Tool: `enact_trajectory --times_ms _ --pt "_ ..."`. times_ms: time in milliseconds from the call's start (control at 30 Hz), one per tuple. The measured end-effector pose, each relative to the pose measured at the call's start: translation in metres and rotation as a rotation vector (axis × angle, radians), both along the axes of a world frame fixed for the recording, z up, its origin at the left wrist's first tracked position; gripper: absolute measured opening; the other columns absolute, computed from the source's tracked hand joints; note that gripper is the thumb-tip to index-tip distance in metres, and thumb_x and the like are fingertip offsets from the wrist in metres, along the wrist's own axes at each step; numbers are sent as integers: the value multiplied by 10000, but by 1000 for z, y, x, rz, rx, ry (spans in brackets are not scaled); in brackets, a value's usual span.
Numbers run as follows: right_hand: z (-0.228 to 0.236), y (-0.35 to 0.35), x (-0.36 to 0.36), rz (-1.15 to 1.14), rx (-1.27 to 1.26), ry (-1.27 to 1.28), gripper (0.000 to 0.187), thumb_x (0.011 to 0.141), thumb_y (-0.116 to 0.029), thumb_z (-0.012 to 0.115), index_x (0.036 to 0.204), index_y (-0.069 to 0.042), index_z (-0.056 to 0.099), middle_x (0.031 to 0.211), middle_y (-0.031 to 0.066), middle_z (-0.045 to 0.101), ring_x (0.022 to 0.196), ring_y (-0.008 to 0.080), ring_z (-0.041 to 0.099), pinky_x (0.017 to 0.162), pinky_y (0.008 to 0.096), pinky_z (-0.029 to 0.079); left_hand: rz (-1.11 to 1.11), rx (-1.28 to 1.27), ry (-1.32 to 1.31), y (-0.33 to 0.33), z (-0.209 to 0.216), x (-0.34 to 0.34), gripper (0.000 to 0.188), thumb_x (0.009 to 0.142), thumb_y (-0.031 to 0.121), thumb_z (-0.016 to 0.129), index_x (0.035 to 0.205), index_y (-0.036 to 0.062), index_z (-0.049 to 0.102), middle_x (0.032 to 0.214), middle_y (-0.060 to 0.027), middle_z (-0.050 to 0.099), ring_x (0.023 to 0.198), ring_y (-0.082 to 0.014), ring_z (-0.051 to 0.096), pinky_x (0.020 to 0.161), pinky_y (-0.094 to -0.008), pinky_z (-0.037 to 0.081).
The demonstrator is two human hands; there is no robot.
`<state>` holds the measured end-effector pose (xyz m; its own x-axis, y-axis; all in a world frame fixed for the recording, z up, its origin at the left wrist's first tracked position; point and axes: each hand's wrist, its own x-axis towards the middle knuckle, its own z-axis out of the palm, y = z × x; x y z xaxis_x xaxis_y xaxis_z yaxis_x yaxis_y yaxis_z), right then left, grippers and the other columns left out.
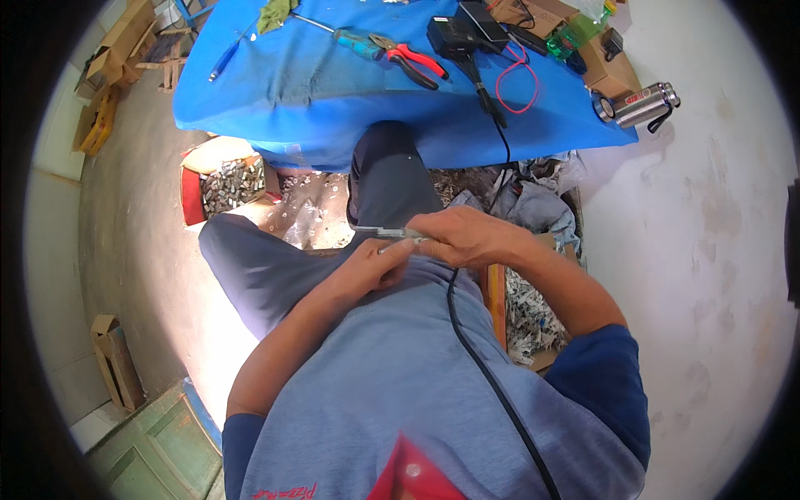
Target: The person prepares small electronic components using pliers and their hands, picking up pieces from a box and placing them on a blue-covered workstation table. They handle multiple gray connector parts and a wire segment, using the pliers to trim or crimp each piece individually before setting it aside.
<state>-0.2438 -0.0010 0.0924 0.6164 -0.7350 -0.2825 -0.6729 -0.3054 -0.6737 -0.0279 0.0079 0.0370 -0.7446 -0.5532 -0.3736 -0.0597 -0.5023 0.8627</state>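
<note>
In front of my lap, both hands meet at a thin silver-grey metal piece [377, 232], whose kind I cannot make out. My right hand [457, 237] grips its right end, fingers curled round it. Just below, my left hand [385, 262] is closed, index finger and thumb pressed at the lower side of the piece near the right fingertips. The piece's far end sticks out leftward above my thigh. On the blue-covered table [300, 108] ahead lie red-and-black pliers [410, 63], a teal-handled screwdriver [358, 43] and a thinner blue-handled screwdriver [223, 62].
A black cable [492, 379] runs over my shirt toward a black device [454, 37] on the table. A steel flask [643, 106] lies at the table's right edge. Below stand a box of small metal parts [232, 185] and, right of me, a container of shreds [529, 321].
</note>
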Motion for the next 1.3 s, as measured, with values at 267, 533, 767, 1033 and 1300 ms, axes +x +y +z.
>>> enact_trajectory --times_ms 267,533,767,1033,1300 --pt "19 -19 -1 72 31 115 260 954 -282 544 1023 -33 567 883 221 643 875 432 607 727 516 453 6 26 -74 -11 13 -4 488 1000 490 483 697 108 489 626 14 439 516 -72 337 453 -240 227" --pt "-5 -1 8 -162 -54 -34 263 952 -303 542 996 -44 553 835 216 641 852 441 604 711 526 450 141 5 -58 -5 -2 -4 506 1012 482 464 660 119 468 581 19 413 500 -68 340 440 -237 232" --pt "15 -13 -7 86 -49 194 241 951 -283 551 996 -46 555 827 210 630 823 426 611 706 509 455 -57 39 -69 -8 11 -10 489 998 501 470 720 101 514 581 13 424 496 -63 332 439 -239 227" --pt "-13 -4 3 -97 -143 45 231 935 -254 543 970 -26 535 816 225 649 819 444 621 699 541 462 156 113 -70 -8 -1 -10 470 998 478 488 698 117 464 550 13 384 456 -77 289 424 -244 209" --pt "-38 17 27 -368 -125 -39 222 923 -243 557 975 -27 550 838 236 653 840 449 619 724 539 463 270 105 -205 -9 -10 -6 475 1000 476 487 693 113 483 574 15 416 478 -71 337 426 -244 225"
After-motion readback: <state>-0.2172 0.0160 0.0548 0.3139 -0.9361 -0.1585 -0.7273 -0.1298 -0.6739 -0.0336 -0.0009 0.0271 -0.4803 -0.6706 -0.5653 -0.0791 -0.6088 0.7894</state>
